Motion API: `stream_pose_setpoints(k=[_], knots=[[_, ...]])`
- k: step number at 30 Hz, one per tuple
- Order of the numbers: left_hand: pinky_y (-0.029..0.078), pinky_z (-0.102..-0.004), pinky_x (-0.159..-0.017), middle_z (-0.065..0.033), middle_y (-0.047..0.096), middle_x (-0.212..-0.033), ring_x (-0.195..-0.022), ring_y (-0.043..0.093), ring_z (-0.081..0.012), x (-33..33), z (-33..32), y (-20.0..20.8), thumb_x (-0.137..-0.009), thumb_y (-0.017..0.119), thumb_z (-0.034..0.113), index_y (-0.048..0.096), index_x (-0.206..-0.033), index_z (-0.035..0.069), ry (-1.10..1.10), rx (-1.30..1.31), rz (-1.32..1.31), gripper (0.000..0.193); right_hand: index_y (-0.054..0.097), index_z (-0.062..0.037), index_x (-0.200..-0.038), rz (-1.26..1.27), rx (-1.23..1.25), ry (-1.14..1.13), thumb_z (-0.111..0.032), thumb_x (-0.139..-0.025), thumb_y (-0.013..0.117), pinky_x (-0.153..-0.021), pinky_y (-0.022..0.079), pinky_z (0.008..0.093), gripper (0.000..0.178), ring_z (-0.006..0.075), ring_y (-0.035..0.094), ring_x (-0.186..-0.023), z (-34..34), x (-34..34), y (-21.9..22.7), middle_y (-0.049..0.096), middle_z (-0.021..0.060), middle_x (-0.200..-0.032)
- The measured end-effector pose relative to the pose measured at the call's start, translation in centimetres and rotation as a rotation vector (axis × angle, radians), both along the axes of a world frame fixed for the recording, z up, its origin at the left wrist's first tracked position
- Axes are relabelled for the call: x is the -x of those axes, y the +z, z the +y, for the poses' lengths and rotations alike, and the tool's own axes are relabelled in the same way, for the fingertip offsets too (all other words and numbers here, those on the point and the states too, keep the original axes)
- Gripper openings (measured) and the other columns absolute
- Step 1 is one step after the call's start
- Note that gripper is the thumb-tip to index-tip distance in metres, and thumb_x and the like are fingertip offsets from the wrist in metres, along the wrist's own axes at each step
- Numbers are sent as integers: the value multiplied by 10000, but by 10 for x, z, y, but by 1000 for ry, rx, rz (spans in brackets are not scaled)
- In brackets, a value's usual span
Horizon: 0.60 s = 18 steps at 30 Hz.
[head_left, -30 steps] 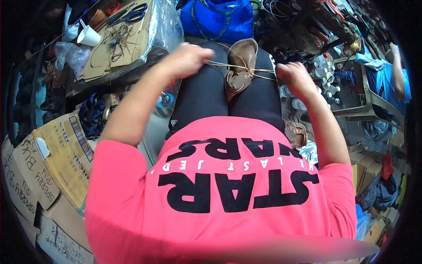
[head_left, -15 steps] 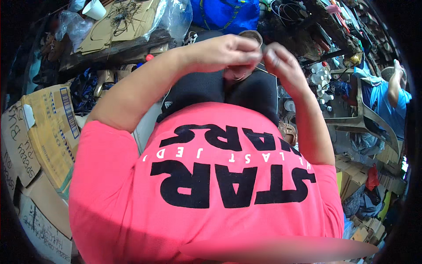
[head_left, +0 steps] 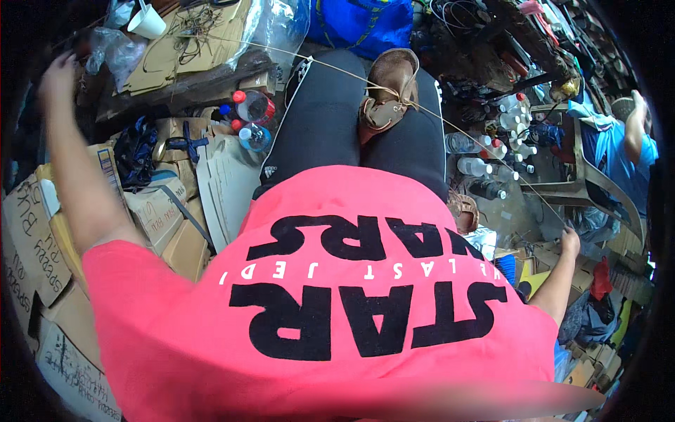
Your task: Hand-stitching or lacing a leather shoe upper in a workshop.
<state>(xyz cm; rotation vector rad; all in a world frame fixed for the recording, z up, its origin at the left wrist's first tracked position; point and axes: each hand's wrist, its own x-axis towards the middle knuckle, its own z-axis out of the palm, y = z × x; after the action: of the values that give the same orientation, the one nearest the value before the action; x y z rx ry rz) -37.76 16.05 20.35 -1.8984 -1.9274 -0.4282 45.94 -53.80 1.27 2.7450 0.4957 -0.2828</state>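
A brown leather shoe (head_left: 392, 72) is wedged between my knees, with light thread (head_left: 485, 146) looped at its middle. The thread runs out tautly to both sides. Far out to the right, my right hand (head_left: 571, 241) is closed, with one end of the thread leading into its fingers. My left hand (head_left: 58, 76) is stretched out at the far left, blurred, its fingers curled in. The other length of thread runs toward it over the cardboard and fades from sight short of the fingers.
Plastic bottles stand or lie right of my legs (head_left: 472, 167) and left of them (head_left: 254, 107). Cardboard boxes (head_left: 42, 232) crowd the left. A blue bag (head_left: 362, 28) lies ahead. Another brown shoe (head_left: 463, 212) is by my right thigh. A person in blue (head_left: 619, 158) sits at right beside a chair (head_left: 590, 190).
Both hands have swung wide apart from above the shoe, the left to the far left and the right outward and nearer me. The thread is now drawn straight, and the shoe is uncovered.
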Motion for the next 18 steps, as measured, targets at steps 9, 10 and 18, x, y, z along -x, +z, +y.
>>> stream_pose_setpoints(k=[9, 10, 18], knots=[[467, -318, -896, -129, 639, -1125, -1048, 609, -231, -295, -191, -197, -803, 661, 134, 615, -1185, 119, -1371, 681, -419, 385, 650, -104, -1101, 606, -1083, 846, -205, -796, 711, -819, 473, 332, 326, 260, 586, -968, 295, 263, -39, 573, 110, -1021], [476, -319, -866, -130, 656, -1075, -995, 626, -231, -301, -197, -198, -815, 657, 152, 627, -1153, 97, -1241, 829, -471, 343, 648, -81, -1058, 605, -1010, 837, -201, -792, 714, -805, 474, 339, 299, 271, 589, -946, 310, 283, -28, 579, 116, -999], [438, -265, -636, -40, 596, -681, -658, 519, -90, -221, -132, -194, -866, 622, 259, 643, -849, 29, -829, 892, -710, 231, 546, -21, -839, 452, -845, 956, -141, -835, 625, -704, 455, 407, 144, 346, 566, -804, 314, 259, -29, 565, 162, -845]])
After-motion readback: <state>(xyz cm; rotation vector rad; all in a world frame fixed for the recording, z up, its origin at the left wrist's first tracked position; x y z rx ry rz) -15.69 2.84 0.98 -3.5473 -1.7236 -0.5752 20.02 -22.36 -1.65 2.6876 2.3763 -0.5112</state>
